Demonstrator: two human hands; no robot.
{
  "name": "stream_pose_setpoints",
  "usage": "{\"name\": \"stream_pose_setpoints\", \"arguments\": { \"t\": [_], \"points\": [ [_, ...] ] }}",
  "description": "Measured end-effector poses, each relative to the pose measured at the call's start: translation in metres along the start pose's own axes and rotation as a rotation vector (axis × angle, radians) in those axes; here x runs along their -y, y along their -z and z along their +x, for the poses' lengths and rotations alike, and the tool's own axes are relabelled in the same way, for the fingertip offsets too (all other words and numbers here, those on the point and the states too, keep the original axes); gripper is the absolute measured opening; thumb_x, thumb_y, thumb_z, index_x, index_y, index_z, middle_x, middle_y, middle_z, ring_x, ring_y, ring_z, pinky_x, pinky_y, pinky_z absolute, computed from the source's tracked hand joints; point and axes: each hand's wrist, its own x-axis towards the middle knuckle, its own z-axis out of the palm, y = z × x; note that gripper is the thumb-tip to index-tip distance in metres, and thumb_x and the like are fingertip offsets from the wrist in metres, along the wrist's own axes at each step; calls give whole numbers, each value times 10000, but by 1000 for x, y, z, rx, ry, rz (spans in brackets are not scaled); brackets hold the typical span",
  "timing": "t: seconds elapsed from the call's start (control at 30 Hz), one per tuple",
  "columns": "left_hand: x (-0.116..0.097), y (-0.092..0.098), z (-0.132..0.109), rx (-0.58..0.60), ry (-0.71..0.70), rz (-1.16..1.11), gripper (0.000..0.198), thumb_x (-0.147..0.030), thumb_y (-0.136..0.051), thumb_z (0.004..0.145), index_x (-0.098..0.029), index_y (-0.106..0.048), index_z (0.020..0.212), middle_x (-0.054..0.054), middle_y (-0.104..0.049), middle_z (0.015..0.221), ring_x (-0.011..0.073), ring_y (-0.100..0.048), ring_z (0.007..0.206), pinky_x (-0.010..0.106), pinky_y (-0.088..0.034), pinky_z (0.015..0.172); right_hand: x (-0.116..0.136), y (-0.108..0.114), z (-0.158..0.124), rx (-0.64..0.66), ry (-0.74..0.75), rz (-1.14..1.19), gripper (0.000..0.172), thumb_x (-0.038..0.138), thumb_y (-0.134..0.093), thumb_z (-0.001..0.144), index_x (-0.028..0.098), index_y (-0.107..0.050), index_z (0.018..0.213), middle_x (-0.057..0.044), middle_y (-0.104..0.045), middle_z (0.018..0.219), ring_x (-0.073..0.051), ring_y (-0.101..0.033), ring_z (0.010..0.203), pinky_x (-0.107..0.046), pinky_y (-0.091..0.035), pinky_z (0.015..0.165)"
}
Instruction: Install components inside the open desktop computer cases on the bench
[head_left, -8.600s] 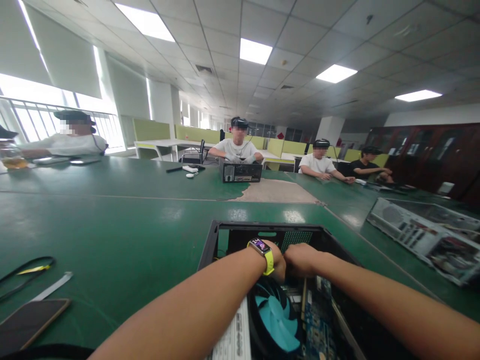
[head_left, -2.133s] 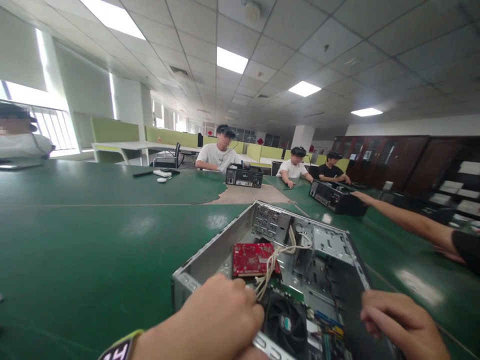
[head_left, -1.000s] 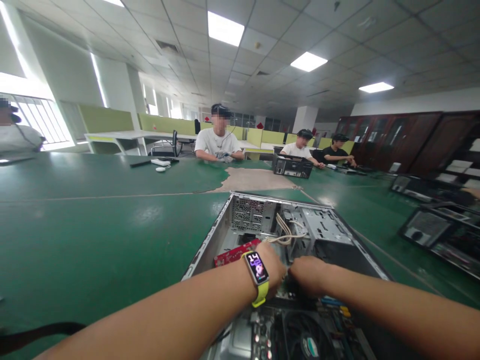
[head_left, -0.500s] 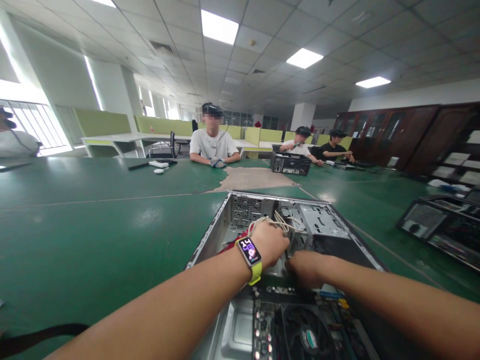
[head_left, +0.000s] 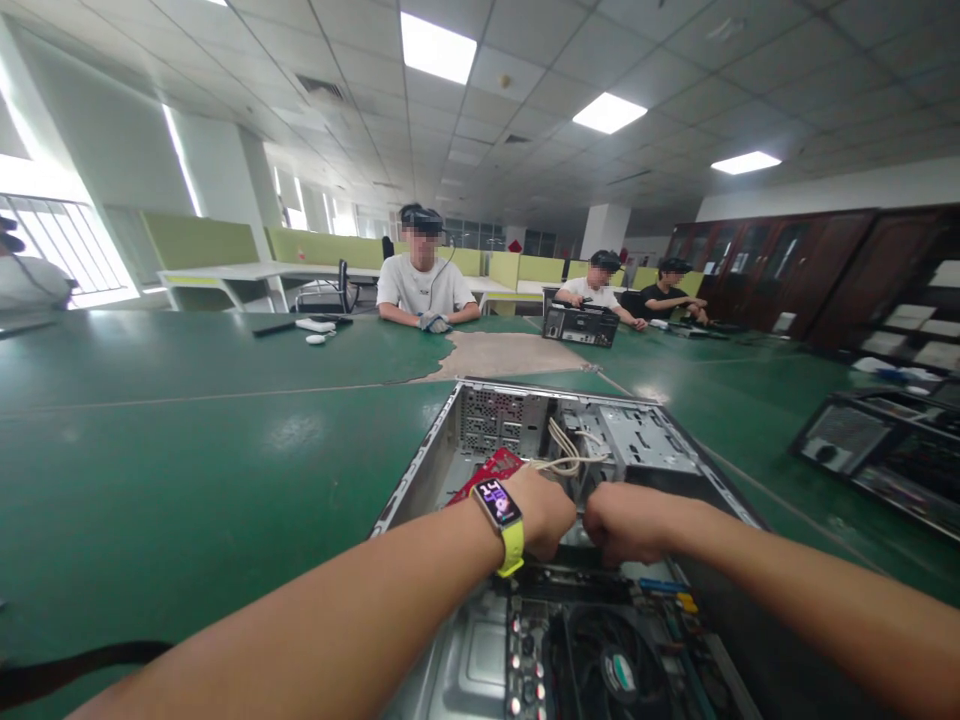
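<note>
An open computer case lies on its side in front of me. Both my hands reach into its middle, side by side, just beyond the motherboard and its black cooling fan. My left hand, with a watch on the wrist, is curled shut, fingertips turned down and hidden. A small gap parts it from my right hand, also closed, its fingers tucked under. What either holds is out of sight. Beige cables and a red perforated piece lie beyond my left hand.
The green table stretches out around the case. Another opened case stands at the right. A person sits opposite; two others sit farther right near a black computer case. White items lie at the far left.
My left hand has lowered slightly toward me, uncovering more of the red piece and the beige cables. My right hand has shifted slightly up and right, and both hands remain closed.
</note>
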Motion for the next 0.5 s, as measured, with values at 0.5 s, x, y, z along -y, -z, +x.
{"name": "stream_pose_setpoints", "arguments": {
  "t": [0.5],
  "points": [
    [-13, -17, 11, 18, -81, 8, 307, -379, -664, 674, -197, -686, 920, 111, -699, 920, 253, -654, 841, 337, -526, 710, 4, 8, -7, 149, -5, -22, 336, 353, -649, 610, 181, -693, 896, -74, -684, 812, -230, -628, 716, -284, -448, 571]
  ]
}}
